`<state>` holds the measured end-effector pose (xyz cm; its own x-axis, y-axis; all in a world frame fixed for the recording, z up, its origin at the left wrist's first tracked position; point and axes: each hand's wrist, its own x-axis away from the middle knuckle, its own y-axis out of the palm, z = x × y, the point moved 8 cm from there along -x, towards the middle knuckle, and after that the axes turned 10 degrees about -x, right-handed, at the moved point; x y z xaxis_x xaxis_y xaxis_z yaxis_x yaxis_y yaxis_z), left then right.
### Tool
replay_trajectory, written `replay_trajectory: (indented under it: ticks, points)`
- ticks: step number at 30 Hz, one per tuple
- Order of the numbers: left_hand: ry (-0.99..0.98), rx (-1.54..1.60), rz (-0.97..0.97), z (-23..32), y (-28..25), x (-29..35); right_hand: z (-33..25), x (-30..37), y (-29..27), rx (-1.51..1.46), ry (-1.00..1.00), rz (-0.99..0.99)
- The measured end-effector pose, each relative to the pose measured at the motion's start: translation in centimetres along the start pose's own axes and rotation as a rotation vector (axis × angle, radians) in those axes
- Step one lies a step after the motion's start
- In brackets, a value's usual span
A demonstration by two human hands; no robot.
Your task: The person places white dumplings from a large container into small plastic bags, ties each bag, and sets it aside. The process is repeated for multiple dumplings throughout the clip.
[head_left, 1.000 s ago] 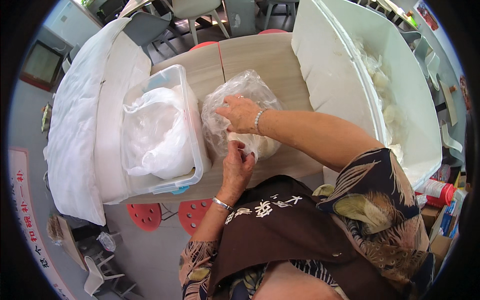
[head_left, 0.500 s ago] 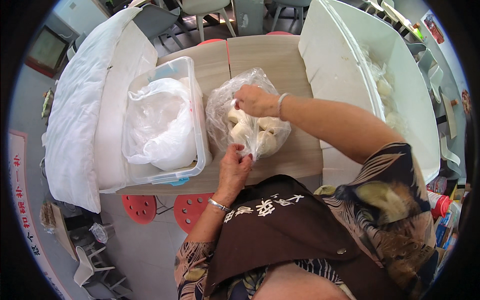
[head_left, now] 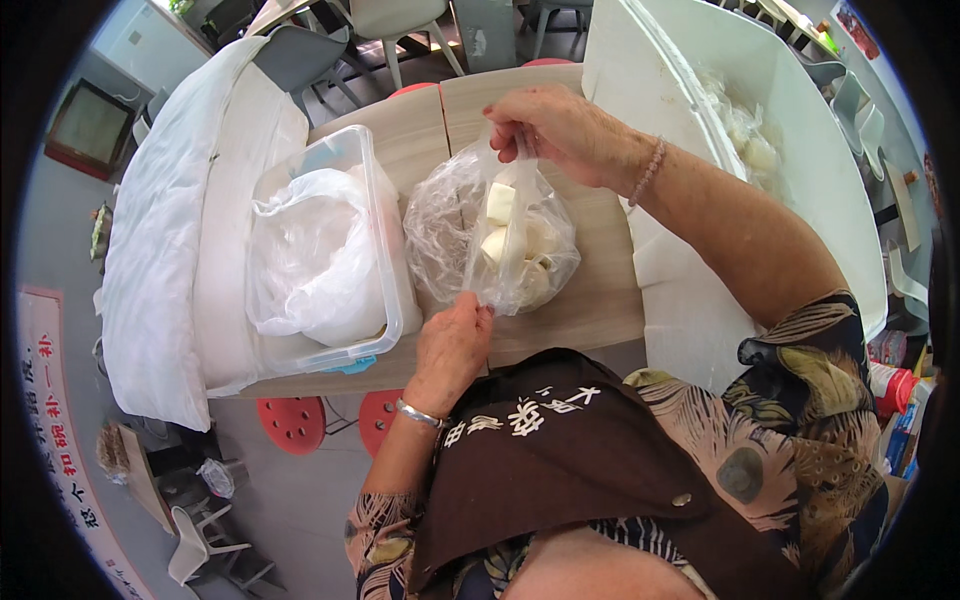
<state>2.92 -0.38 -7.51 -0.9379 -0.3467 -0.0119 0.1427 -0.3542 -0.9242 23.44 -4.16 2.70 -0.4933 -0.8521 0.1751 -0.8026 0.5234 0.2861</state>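
Note:
A clear plastic bag (head_left: 555,275) with several pale steamed buns (head_left: 537,240) inside lies on the wooden table (head_left: 520,345). My left hand (head_left: 455,340) pinches its near edge. With fingers closed, my right hand (head_left: 560,130) pulls up the far edge, so the mouth gapes between my hands. One squarish bun (head_left: 500,203) shows near the opening. More crumpled clear plastic (head_left: 440,235) spreads left of the buns. A clear plastic tub (head_left: 388,215) stands to the left, holding a white plastic bag (head_left: 335,300).
At the right stands a tall white foam box (head_left: 640,210) with bagged pale food (head_left: 750,145) inside. A white quilted cover (head_left: 160,240) drapes over another box at the left. Red stools (head_left: 292,422) and chairs (head_left: 395,30) surround the table.
My right hand has moved up and to the right, lifting the bag's far edge. The mouth is stretched wider. My left hand has stayed at the near edge.

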Motion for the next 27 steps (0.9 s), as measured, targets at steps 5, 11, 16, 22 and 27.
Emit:
replay_trajectory:
  ticks: [5, 11, 16, 22, 27]
  points:
    - [0.110, 0.061, 0.096, 2.1, -5.4, -0.2, -2.3, 0.5, 0.7, -0.022, -0.052, -0.005]
    - [0.453, 0.042, 0.211, 5.9, -9.6, -0.3, -3.8, 1.4, 0.8, -0.064, -0.126, -0.033]
    - [0.594, 0.001, 0.090, 7.3, -9.9, 0.2, -4.2, 1.1, 0.5, -0.054, -0.163, -0.036]
    - [0.618, -0.144, 0.195, 8.2, -11.9, 0.5, -5.1, 1.3, 0.2, -0.051, -0.208, -0.068]
    - [0.525, -0.114, -0.090, 6.9, -10.9, -0.9, -5.5, 1.3, -0.2, -0.087, -0.224, -0.052]
